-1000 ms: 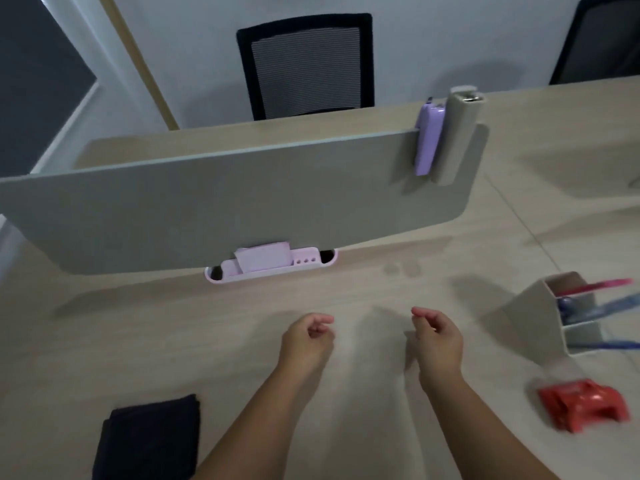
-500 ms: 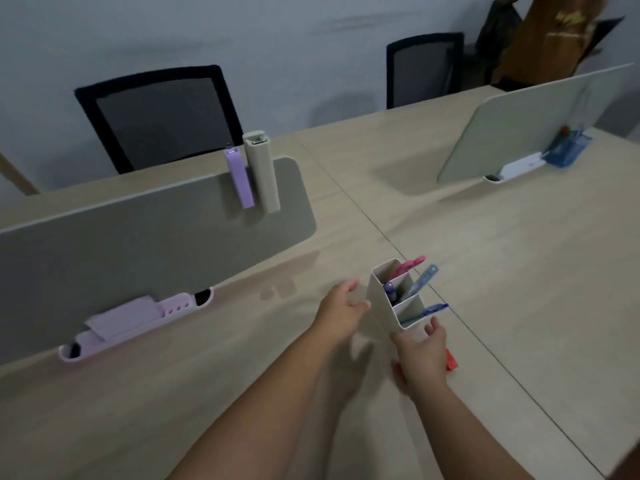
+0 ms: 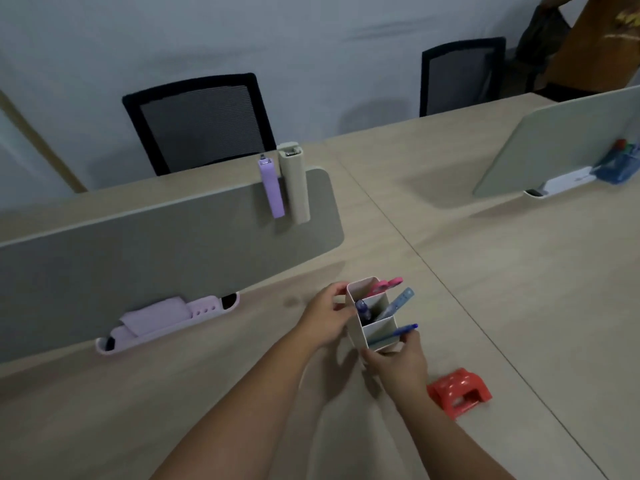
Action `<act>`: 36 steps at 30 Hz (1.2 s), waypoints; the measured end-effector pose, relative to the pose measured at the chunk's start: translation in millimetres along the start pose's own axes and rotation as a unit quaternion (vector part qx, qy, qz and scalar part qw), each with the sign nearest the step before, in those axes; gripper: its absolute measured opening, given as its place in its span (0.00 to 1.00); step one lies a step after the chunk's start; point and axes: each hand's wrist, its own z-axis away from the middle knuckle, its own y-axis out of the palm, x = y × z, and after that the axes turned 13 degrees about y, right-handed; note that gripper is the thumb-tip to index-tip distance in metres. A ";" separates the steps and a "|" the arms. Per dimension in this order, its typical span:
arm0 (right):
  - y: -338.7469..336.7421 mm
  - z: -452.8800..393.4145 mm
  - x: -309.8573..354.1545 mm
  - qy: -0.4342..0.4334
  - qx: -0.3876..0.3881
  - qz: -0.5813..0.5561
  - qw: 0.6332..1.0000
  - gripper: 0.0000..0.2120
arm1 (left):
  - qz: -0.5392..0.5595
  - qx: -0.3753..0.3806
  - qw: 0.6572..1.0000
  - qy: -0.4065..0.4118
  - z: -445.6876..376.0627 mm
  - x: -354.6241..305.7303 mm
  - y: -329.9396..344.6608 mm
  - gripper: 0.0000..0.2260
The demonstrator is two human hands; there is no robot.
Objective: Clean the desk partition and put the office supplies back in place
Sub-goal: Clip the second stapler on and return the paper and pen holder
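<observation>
- Beige plastic, thin-walled and split into compartments: the pen holder (image 3: pixel 372 317) sits near the middle of the wooden desk (image 3: pixel 519 271), just right of the grey partition (image 3: pixel 156 258) and a little nearer than its right end.
- The left hand (image 3: pixel 325 320) clasps the holder's far-left wall, fingers curled over the rim; the right hand (image 3: pixel 398 362) grips its near-right corner from below.
- It looks tilted, openings leaning to the right, so the pink scissors (image 3: pixel 386 285), the blue ruler (image 3: pixel 398 303) and the blue pen (image 3: pixel 401 330) poke out loosely.
- To do this step well, I would level the holder before carrying it, keep both hands low on the walls, and move slowly so nothing slides out.
- The partition face looks matte and felt-like with rounded corners; a lilac tray (image 3: pixel 166 320) runs along its foot, holding a folded lilac cloth.
- A lilac case (image 3: pixel 272 188) and a taller beige case (image 3: pixel 294 185) hang on its top edge at the right.
- A red, glossy plastic piece with holes (image 3: pixel 459 391) lies just right of the right hand.
</observation>
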 end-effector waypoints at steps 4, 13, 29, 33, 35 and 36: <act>58.8 16.3 12.4 -0.025 0.045 0.012 0.999 0.27 | -0.004 -0.079 0.997 -0.010 20.3 13.7 -55.9 0.17; 171.0 33.3 47.1 -0.088 0.095 0.058 0.990 0.31 | -0.125 -0.205 0.970 -0.029 42.1 33.0 -148.3 0.21; 146.4 30.7 50.6 -0.014 0.158 0.094 0.983 0.42 | -0.052 -0.321 0.944 -0.061 66.0 83.5 -135.4 0.14; 50.8 17.6 30.4 -0.038 0.086 0.101 0.990 0.17 | 0.080 -0.354 0.918 -0.157 90.9 103.1 -78.1 0.11; 3.7 10.8 18.5 -0.081 0.018 0.109 0.991 0.13 | 0.123 -0.341 0.913 -0.186 95.6 105.2 -43.7 0.13; -17.3 7.1 12.1 -0.099 -0.016 0.123 0.987 0.13 | 0.128 -0.320 0.920 -0.189 97.2 103.3 -25.3 0.13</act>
